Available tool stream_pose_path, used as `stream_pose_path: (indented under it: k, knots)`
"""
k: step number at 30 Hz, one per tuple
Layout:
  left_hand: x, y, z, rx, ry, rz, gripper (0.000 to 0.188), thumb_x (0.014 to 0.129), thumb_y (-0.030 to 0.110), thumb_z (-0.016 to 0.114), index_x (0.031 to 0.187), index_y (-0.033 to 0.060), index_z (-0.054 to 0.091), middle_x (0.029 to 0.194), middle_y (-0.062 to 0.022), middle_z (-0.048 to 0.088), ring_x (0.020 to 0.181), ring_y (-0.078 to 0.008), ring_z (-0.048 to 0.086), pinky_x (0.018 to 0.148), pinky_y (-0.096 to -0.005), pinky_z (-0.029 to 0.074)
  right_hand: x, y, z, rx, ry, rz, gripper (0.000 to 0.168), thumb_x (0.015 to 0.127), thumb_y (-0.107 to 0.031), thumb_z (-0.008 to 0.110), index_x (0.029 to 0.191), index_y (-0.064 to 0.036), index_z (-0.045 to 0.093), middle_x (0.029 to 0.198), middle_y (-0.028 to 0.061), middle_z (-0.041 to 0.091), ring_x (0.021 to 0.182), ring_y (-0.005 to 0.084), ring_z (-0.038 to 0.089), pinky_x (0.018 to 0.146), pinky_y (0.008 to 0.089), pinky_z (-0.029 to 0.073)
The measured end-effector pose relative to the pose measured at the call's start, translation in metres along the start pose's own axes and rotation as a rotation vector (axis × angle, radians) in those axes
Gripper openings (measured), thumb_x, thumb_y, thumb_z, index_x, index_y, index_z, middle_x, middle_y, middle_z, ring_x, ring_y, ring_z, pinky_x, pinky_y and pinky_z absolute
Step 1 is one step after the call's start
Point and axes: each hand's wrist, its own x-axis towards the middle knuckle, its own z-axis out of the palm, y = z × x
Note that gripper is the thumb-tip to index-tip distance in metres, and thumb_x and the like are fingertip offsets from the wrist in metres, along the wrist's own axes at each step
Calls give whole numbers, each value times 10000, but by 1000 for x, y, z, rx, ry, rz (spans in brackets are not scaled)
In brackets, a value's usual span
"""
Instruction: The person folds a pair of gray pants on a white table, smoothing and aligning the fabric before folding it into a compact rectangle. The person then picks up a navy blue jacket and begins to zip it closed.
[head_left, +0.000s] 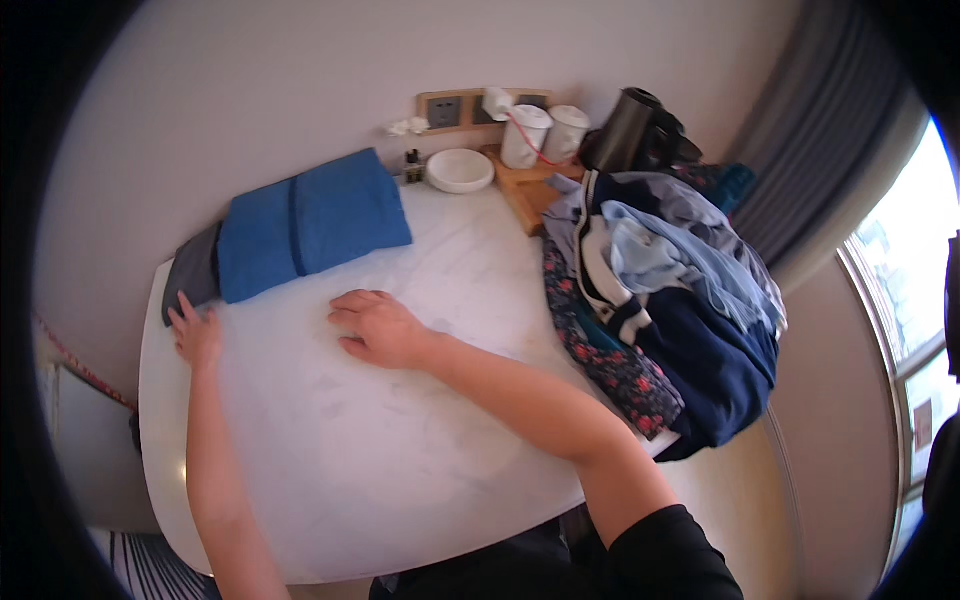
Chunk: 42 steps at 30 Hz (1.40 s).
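Observation:
My left hand (198, 336) touches the near edge of a folded dark grey cloth (196, 266) at the table's left side, its fingers apart. Beside that cloth, against the wall, lies a flat folded blue garment (337, 214) with a darker stripe across it. My right hand (379, 328) is over the middle of the white marble-patterned tabletop (337, 465), fingers loosely bent and holding nothing. Whether it rests on the surface I cannot tell. To the right sits a heap of clothes: a navy knit garment with cream trim (709, 360), a light blue garment (652, 255) and a dark floral fabric (622, 382).
Along the wall stand a white round dish (460, 171), a small bottle (413, 166), two white lidded cups (526, 139) on a wooden tray (525, 195), and a dark electric kettle (624, 131). A wall socket panel (444, 112) is above. Grey curtain (817, 120) and window (911, 262) lie right.

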Motion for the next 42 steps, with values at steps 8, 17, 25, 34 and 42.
stream_pose_path:
  k: [8, 17, 25, 34, 42]
  knots:
    - [-66, 3, -59, 141, -356, 348, 598, 1006, 493, 421, 1554, 284, 305, 1605, -161, 277, 1487, -346, 238, 1150, -609, 222, -44, -38, 2, -187, 41, 17, 393, 891, -207, 606, 1233, -12, 601, 1353, 167, 532, 1317, 308, 456, 1099, 438, 372]
    - [-133, 10, -105, 5, -438, 612, 641, 990, 450, 466, 1549, 174, 316, 1623, -177, 215, 1495, -388, 177, 1173, -610, 137, -135, -85, -92, -271, -247, -76, 393, 865, -226, 664, 1202, -28, 618, 1193, 136, 601, 1151, 286, 567, 961, 419, 478]
    - [-232, 56, -189, -275, -630, 1101, 744, 873, 357, 654, 1502, 71, 377, 1601, -274, 173, 1467, -487, 156, 1157, -633, 122, -172, -65, -237, -848, 180, 609, 382, 807, -348, 742, 945, 6, 697, 849, 176, 689, 818, 349, 669, 759, 422, 535]
    - [-231, 62, -193, -364, -665, 1185, 734, 830, 382, 695, 1449, 66, 461, 1584, -287, 198, 1445, -500, 190, 1130, -662, 151, -195, 18, -207, -986, -66, 684, 266, 804, -262, 648, 660, -46, 705, 671, 174, 672, 640, 335, 688, 576, 432, 540]
    - [-233, 60, -191, -375, -631, 1167, 708, 809, 373, 710, 1415, 74, 499, 1573, -285, 217, 1429, -507, 212, 1128, -657, 165, -181, -31, -268, 236, 1102, 494, 180, 939, -180, 702, 838, -31, 696, 758, -94, 570, 664, 1, 449, 580, 196, 342]
